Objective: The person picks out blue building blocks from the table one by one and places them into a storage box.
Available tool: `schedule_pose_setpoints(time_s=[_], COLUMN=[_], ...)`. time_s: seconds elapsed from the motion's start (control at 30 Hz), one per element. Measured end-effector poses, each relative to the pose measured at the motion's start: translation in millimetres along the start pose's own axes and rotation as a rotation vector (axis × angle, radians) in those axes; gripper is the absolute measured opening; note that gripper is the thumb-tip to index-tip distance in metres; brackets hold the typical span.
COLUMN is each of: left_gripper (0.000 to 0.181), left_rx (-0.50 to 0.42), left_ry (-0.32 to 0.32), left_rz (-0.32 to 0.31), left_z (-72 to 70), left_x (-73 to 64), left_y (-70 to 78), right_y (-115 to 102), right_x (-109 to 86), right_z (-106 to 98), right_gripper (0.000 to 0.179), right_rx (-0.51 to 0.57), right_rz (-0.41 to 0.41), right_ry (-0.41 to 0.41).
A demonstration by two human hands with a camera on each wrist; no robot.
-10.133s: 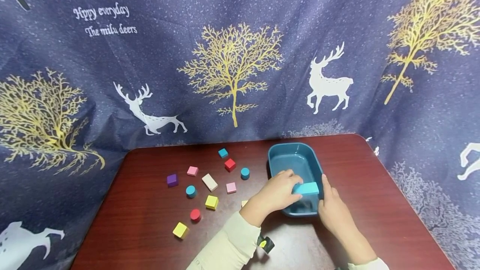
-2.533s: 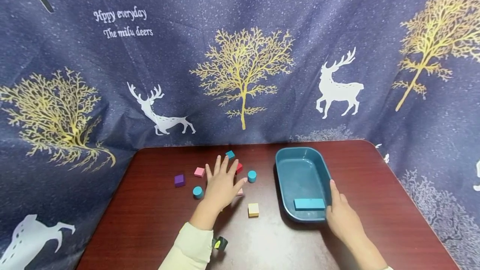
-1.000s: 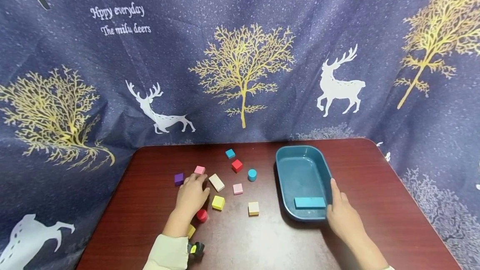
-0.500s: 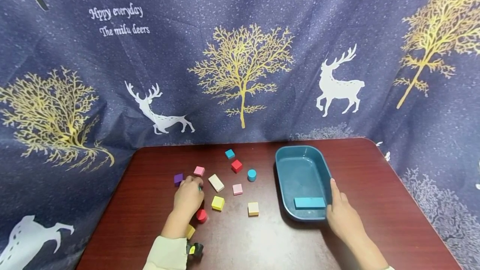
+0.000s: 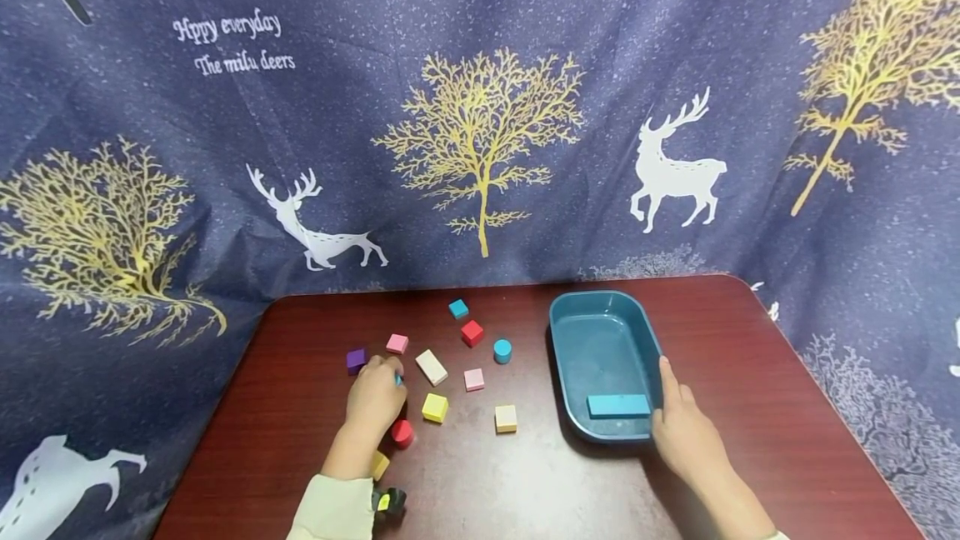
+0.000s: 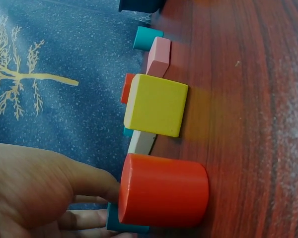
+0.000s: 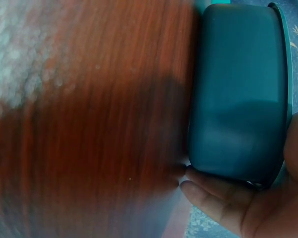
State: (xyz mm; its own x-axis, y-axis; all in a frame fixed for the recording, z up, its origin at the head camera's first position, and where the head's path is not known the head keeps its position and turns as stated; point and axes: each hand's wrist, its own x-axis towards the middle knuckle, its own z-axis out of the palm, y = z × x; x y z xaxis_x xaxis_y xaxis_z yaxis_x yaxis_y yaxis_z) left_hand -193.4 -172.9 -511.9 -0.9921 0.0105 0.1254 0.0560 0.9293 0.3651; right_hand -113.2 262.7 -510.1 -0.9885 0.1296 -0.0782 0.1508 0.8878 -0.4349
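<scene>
- You work at a dark reddish-brown wood-grain table (image 5: 525,482) with rounded far corners; a navy fabric backdrop (image 5: 480,107) hangs behind it and wraps round both sides, printed with gold trees and white deer
- White script at the backdrop's upper left reads "Hppy everyday / The milu deers"; the same script shows cut off at the top right; the blocks carry no writing that you can read
- Your left hand (image 5: 377,397) lies low over the table among the scattered blocks, fingers curled round a small teal cylinder block (image 5: 398,378); only a sliver of teal shows at your fingertips in the head view, and the left wrist view shows its edge (image 6: 126,225) beneath your fingers; it sits on the table left of centre
- Just beside that hand: a red cylinder block (image 5: 402,432) near the wrist, a yellow cube (image 5: 434,407) to its right, a cream rectangular block (image 5: 431,367), a purple cube (image 5: 356,359) and a pink square block (image 5: 397,343) beyond
- Further right lie a second pink block (image 5: 473,379), a tan cube (image 5: 506,418), a red cube (image 5: 472,332), a teal cube (image 5: 458,308) and another teal cylinder (image 5: 502,350); a yellow block (image 5: 379,465) peeps out beside your left sleeve
- Your right hand (image 5: 686,436) grips the near right corner of the teal plastic rectangular tray (image 5: 558,357), thumb along the rim, fingers under the base
- A light-blue flat rectangular block (image 5: 618,405) lies inside the tray at its near end
</scene>
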Motion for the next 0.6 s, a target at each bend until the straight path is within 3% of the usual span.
schedule_pose_setpoints(time_s=[0.6], left_gripper=[0.016], left_rx=[-0.006], left_ry=[0.013], left_rz=[0.019], left_z=[-1.6], left_x=[-1.4], left_y=[2.7], right_y=[0.8], right_x=[-1.1], right_z=[-0.4], right_gripper=[0.072], right_rx=[0.004], right_rz=[-0.012], right_ry=[0.020])
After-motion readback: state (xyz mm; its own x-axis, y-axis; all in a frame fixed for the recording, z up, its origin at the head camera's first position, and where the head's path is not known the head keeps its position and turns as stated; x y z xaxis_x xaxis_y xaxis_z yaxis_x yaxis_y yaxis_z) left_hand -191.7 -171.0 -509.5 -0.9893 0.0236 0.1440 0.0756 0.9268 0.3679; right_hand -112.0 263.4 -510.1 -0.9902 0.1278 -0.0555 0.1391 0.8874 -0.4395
